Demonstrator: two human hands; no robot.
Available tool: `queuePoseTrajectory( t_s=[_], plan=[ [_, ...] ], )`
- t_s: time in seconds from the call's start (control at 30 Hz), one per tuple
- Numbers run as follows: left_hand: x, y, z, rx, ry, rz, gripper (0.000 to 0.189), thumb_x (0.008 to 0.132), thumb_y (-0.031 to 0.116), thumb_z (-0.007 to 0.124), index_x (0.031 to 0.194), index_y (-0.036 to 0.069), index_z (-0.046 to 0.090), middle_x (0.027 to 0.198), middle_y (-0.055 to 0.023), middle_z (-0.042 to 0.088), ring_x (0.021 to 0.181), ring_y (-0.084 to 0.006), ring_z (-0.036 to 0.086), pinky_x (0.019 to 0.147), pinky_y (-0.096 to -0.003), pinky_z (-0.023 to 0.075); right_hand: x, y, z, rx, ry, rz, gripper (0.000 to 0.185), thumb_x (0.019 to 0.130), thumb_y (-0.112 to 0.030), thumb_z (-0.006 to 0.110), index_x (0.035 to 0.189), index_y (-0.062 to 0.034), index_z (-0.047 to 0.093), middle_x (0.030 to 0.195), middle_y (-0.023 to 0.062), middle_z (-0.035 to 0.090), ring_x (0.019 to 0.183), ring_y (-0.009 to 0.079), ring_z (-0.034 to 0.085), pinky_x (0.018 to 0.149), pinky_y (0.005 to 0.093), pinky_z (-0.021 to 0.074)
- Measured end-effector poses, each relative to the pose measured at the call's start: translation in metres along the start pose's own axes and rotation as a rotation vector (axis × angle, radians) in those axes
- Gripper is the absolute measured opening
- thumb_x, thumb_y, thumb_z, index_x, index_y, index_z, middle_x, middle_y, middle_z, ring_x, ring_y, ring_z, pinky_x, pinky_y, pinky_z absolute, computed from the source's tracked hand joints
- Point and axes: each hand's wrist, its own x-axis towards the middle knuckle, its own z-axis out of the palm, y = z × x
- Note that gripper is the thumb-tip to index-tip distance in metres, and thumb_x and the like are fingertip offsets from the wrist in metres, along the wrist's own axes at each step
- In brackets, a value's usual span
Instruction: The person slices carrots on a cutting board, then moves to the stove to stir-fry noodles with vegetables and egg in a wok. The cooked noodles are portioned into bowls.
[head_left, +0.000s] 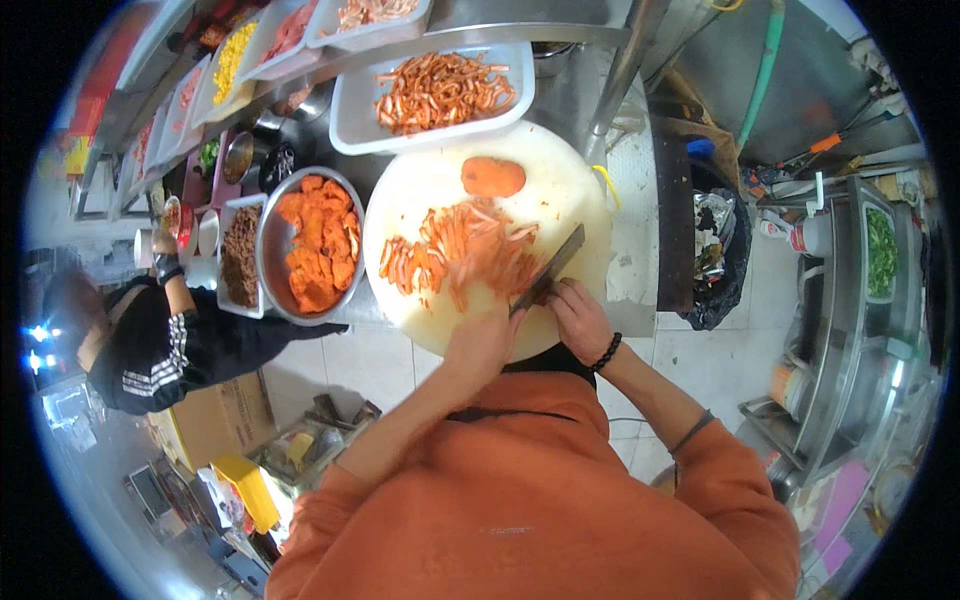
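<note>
A round white cutting board (585, 195) lies before me. My left hand (484, 341) is closed around the lower end of a knife (559, 259), whose dark blade slants up and to the right. My right hand (581, 319), with a black bead bracelet at the wrist, has curled fingers against or close by the blade's right side; whether they grip anything is hidden. Left of the blade lie thin slices of orange-coated meat (450, 244), partly blurred. An uncut orange piece of meat (493, 177) rests near the board's far edge.
Left of the board stands a steel bowl (264, 281) of orange meat pieces, beside a tray (259, 309) of dark crumbled food. A white tub (345, 139) of sliced meat touches the far side. A steel post (619, 75) rises at the right. Another person (157, 345) is at the left.
</note>
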Motion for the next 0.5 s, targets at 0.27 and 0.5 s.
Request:
queuePoseTrajectory(
  t_s=[0.27, 0.5],
  plan=[
    [0.0014, 0.0038, 0.0021, -0.044, -0.014, 0.003, 0.03, 0.102, 0.028, 0.06, 0.099, -0.002, 0.057, 0.065, -0.0271, 0.063, 0.064, -0.0478, 0.065, 0.059, -0.056, 0.0516, 0.0011, -0.0011, -0.0003, -0.004, 0.074, -0.026, 0.032, 0.074, 0.007, 0.064, 0.106, 0.0026, 0.064, 0.11, 0.0161, 0.063, 0.108, 0.0358, 0.06, 0.093, 0.0416, 0.0533],
    [0.0049, 0.0037, 0.0011, -0.011, -0.04, -0.086, 0.035, 0.104, 0.032, 0.056, 0.103, -0.003, 0.058, 0.069, -0.0281, 0.065, 0.065, -0.0488, 0.065, 0.062, -0.057, 0.0518, -0.0002, 0.0022, -0.0009, 0.008, 0.069, -0.048, 0.032, 0.074, 0.007, 0.063, 0.105, 0.0036, 0.065, 0.11, 0.0159, 0.064, 0.107, 0.0354, 0.061, 0.092, 0.0414, 0.0535]
  ],
)
